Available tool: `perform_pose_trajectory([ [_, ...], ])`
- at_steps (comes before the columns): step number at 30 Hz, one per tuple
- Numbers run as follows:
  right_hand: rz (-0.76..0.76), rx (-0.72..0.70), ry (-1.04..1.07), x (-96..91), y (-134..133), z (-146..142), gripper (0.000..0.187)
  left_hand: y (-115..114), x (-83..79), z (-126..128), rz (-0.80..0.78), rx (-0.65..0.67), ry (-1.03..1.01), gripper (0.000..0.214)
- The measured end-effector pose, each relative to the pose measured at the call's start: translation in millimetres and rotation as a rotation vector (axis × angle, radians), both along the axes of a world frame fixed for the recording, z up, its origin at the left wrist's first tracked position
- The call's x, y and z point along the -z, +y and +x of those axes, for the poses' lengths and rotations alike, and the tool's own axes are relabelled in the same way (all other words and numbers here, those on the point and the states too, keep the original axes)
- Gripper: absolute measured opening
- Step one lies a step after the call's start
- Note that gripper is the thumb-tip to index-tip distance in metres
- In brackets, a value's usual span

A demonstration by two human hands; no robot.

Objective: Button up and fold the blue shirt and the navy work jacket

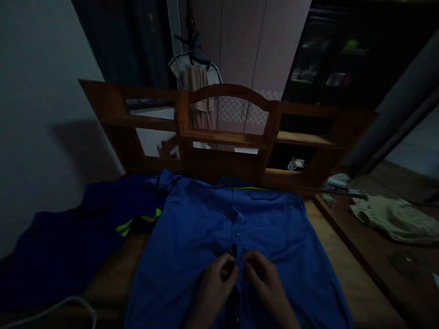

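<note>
Plainly, blue shirt: spread front up on the wooden bed, in the middle of the view, its lower part running out at the near edge
Placket: runs down the middle of the shirt, a little rumpled, with a small button just beyond the fingers and a dark gap in the cloth beside the left fingertips
Left hand: at the left side of the placket, thumb and forefinger drawn together, fingers narrow and nipping its cloth
Right hand: close beside the left, well apart from the shirt's side edges, fingers narrow too, with the placket pinched at its right side
Dark blue cloth: heaped left of the shirt and meeting its edge, marked with yellow-green strips
White cable: curved across the near left corner
Headboard: wooden, arched, beyond the shirt's far end
Pale cloth: crumpled, off to the right, beyond the bed's side rail
Hanging clothes: behind the headboard, before a pale cabinet
</note>
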State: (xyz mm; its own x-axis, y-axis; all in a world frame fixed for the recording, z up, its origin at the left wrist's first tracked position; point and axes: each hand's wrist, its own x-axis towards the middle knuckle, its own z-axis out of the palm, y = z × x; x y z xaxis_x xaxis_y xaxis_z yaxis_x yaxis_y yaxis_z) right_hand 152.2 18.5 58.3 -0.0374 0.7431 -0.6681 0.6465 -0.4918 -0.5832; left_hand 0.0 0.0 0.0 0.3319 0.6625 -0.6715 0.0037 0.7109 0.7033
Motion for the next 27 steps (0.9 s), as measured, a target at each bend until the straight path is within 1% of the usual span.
perform_pose_trajectory([
  [9, -0.020, 0.010, -0.018, -5.2, 3.6, -3.2, 0.017, -0.4, -3.4, 1.0, 0.005, -0.048, -0.024, 0.013],
  [15, -0.027, 0.009, -0.027, -10.0, 8.5, -2.6, 0.018, 0.3, -5.2, 4.5, -0.015, -0.048, -0.015, 0.013],
  [27, -0.032, 0.016, -0.050, -7.5, 7.6, -2.8, 0.023, 3.4, -6.0, 3.7, 0.024, -0.053, 0.001, 0.013],
])
